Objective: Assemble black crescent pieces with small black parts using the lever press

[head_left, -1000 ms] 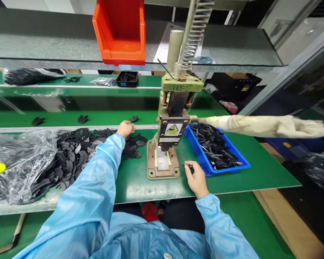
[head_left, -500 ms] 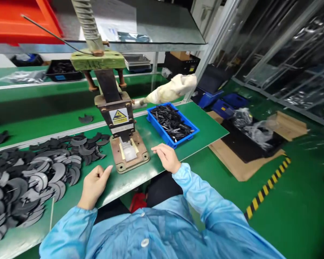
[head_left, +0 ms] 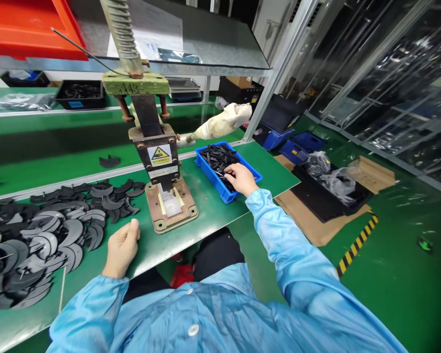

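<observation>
My left hand rests closed at the near edge of the green bench, thumb up, with nothing showing in it. It is between the pile of dark curved plates and the base of a hand press. My right hand reaches over the near side of a blue bin, fingertips pinched together among thin black strips. What those fingertips grip is too small to tell. The press carries a yellow warning label, and a pale block sits on its base.
The press's cloth-wrapped lever sticks out above the blue bin. One dark curved plate lies apart behind the pile. A black tray and a red bin are farther back. Cardboard lies on the floor to the right.
My right hand has moved from beside the press base to the blue bin, its fingers now down at the strips. My left hand has stayed at the bench edge, thumb drawn closer in.
</observation>
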`<state>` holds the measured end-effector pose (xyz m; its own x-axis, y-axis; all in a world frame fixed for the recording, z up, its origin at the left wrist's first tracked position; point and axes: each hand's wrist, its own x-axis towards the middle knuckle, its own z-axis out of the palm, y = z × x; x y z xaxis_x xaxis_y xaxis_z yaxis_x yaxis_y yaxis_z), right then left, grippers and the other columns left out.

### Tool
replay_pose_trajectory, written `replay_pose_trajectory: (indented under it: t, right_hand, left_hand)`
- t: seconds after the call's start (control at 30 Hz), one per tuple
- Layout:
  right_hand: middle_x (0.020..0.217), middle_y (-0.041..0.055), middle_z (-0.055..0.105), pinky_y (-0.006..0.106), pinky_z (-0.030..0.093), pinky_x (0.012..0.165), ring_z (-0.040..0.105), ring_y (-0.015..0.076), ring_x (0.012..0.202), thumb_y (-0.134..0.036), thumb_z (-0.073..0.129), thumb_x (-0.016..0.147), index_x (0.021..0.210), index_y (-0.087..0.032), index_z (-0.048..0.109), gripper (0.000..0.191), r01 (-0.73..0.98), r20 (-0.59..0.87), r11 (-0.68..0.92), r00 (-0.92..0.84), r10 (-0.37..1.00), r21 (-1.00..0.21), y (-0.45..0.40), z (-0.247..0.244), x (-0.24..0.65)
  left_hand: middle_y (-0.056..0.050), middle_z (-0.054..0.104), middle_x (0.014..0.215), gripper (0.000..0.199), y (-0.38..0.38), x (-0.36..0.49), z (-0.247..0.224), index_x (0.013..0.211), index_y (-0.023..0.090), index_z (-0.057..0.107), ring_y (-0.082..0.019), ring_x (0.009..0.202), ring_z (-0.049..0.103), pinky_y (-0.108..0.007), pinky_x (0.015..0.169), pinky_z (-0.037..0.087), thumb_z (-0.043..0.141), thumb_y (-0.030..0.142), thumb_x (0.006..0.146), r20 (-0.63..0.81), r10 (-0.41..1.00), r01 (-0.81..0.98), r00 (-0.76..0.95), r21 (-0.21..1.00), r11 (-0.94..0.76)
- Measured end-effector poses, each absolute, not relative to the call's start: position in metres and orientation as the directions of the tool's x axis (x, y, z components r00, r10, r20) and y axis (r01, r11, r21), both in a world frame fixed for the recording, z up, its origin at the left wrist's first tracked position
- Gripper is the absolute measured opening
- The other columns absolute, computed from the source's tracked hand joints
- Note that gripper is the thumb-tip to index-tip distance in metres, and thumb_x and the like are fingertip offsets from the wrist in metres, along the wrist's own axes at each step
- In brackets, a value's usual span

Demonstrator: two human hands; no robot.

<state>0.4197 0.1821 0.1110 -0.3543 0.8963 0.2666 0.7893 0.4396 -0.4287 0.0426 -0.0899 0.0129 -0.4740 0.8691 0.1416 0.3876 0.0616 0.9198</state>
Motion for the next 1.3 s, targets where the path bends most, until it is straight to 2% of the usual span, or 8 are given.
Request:
replay_pose_trajectory:
  t: [0.17, 0.3, 0.5, 0.6, 0.73, 0.83, 1.03, 1.3]
  right_hand:
    - [0.130, 0.0087, 0.073, 0.047, 0.062, 0.107, 0.070, 0.0212, 0.119, -0.047, 0.070, 0.100, 0.125, -0.018, 0.070, 0.038, 0.858, 0.112, 0.394, -0.379, 0.919, -0.329, 0.196, 0.117, 0.394]
    - [0.138, 0.0099, 0.070, 0.047, 0.064, 0.106, 0.070, 0.0215, 0.122, -0.049, 0.068, 0.102, 0.134, -0.020, 0.067, 0.043, 0.878, 0.090, 0.347, -0.336, 0.937, -0.330, 0.199, 0.118, 0.387]
    - [0.095, 0.0058, 0.073, 0.044, 0.056, 0.102, 0.068, 0.0204, 0.097, -0.034, 0.074, 0.091, 0.092, -0.019, 0.068, 0.016, 0.812, 0.214, 0.271, -0.184, 0.959, -0.516, 0.193, 0.125, 0.403]
    - [0.082, 0.0012, 0.068, 0.039, 0.054, 0.092, 0.063, 0.0173, 0.082, -0.034, 0.072, 0.089, 0.090, -0.022, 0.062, 0.016, 0.692, 0.264, 0.262, -0.107, 0.959, -0.673, 0.183, 0.128, 0.410]
    - [0.086, -0.0003, 0.069, 0.031, 0.052, 0.077, 0.062, 0.0140, 0.076, -0.051, 0.067, 0.092, 0.103, -0.025, 0.056, 0.030, 0.402, 0.267, 0.289, -0.111, 0.957, -0.869, 0.150, 0.125, 0.401]
    - [0.082, -0.0032, 0.066, 0.026, 0.048, 0.068, 0.056, 0.0108, 0.068, -0.061, 0.062, 0.096, 0.112, -0.027, 0.055, 0.039, 0.170, 0.232, 0.261, -0.169, 0.958, -0.950, 0.111, 0.118, 0.381]
    - [0.064, -0.0088, 0.047, 0.024, 0.032, 0.055, 0.039, 0.0077, 0.056, -0.066, 0.064, 0.097, 0.098, -0.026, 0.052, 0.042, -0.127, 0.104, 0.063, -0.350, 0.931, -0.990, 0.039, 0.101, 0.335]
    - [0.059, -0.0102, 0.045, 0.024, 0.030, 0.056, 0.038, 0.0057, 0.055, -0.059, 0.077, 0.092, 0.086, -0.024, 0.053, 0.043, -0.230, 0.039, -0.076, -0.455, 0.890, -0.970, 0.000, 0.094, 0.311]
  left_hand:
    - [-0.002, 0.050, 0.064, 0.068, -0.086, 0.041, 0.013, 0.062, 0.025, 0.045, -0.018, 0.063, 0.049, -0.033, 0.064, 0.044, 0.036, 0.071, 0.111, 0.221, 0.857, 0.345, -0.465, 0.937, -0.054]
    - [0.000, 0.053, 0.065, 0.055, -0.086, 0.040, 0.011, 0.069, 0.024, 0.051, -0.016, 0.064, 0.050, -0.031, 0.065, 0.042, 0.047, 0.060, 0.111, 0.209, 0.844, 0.465, -0.494, 0.884, 0.053]
    - [0.006, 0.035, 0.062, 0.060, -0.088, 0.041, 0.007, 0.067, 0.024, 0.029, -0.012, 0.059, 0.033, -0.028, 0.060, 0.034, 0.072, 0.053, 0.099, 0.220, 0.802, 0.437, -0.556, 0.898, 0.057]
    - [0.004, 0.034, 0.061, 0.062, -0.089, 0.041, 0.006, 0.065, 0.024, 0.029, -0.013, 0.059, 0.032, -0.030, 0.059, 0.031, 0.066, 0.058, 0.103, 0.221, 0.827, 0.410, -0.516, 0.912, 0.012]
    - [-0.001, 0.044, 0.062, 0.066, -0.089, 0.040, 0.005, 0.061, 0.024, 0.041, -0.016, 0.060, 0.043, -0.033, 0.060, 0.036, 0.040, 0.065, 0.112, 0.238, 0.851, 0.355, -0.468, 0.933, -0.065]
    - [-0.002, 0.045, 0.061, 0.067, -0.087, 0.040, 0.006, 0.061, 0.025, 0.040, -0.016, 0.059, 0.046, -0.033, 0.060, 0.040, 0.036, 0.068, 0.113, 0.274, 0.819, 0.333, -0.504, 0.937, -0.108]
    - [0.000, 0.051, 0.065, 0.052, -0.089, 0.036, 0.006, 0.070, 0.024, 0.049, -0.016, 0.062, 0.046, -0.031, 0.062, 0.039, 0.051, 0.056, 0.111, 0.258, 0.803, 0.485, -0.537, 0.873, 0.043]
    - [0.005, 0.035, 0.063, 0.053, -0.089, 0.042, 0.017, 0.067, 0.025, 0.032, -0.013, 0.059, 0.033, -0.030, 0.059, 0.032, 0.067, 0.044, 0.102, 0.317, 0.761, 0.470, -0.566, 0.883, -0.018]
